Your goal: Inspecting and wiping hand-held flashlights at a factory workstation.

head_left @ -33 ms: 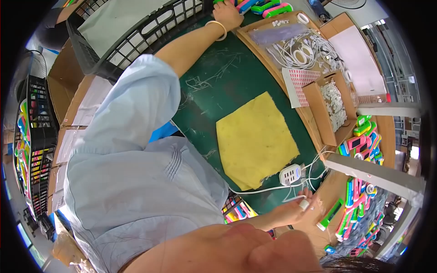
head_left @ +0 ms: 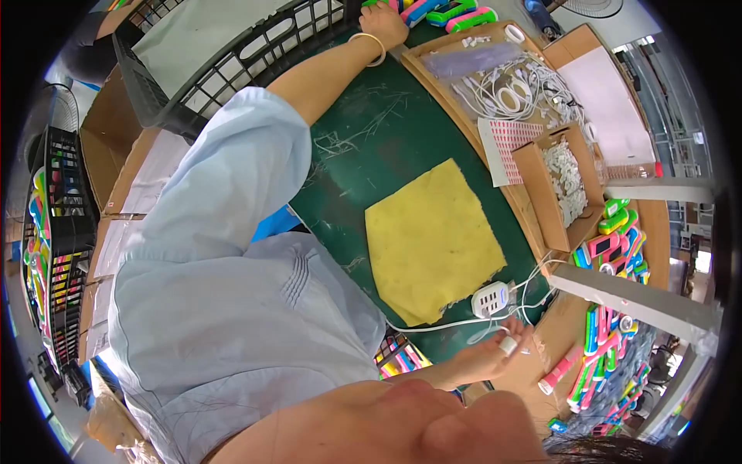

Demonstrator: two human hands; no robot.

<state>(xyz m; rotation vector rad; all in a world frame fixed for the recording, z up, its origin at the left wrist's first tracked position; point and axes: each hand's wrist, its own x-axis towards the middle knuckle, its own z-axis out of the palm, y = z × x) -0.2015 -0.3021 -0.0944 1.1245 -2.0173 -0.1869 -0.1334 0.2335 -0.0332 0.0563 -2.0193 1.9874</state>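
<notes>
Loosely, white cable loops into right hand's curled fingers.

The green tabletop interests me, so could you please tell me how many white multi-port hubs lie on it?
1: the white multi-port hub lies between the lower right edge of the yellow cloth and the right hand. Any under the cloth would be hidden.

And here's a loose, pale blue top, its roomy sleeve ending in a broad cuff, parallel puckered ridges running through the cloth, while a plain, pale round bangle circles the left wrist!
</notes>
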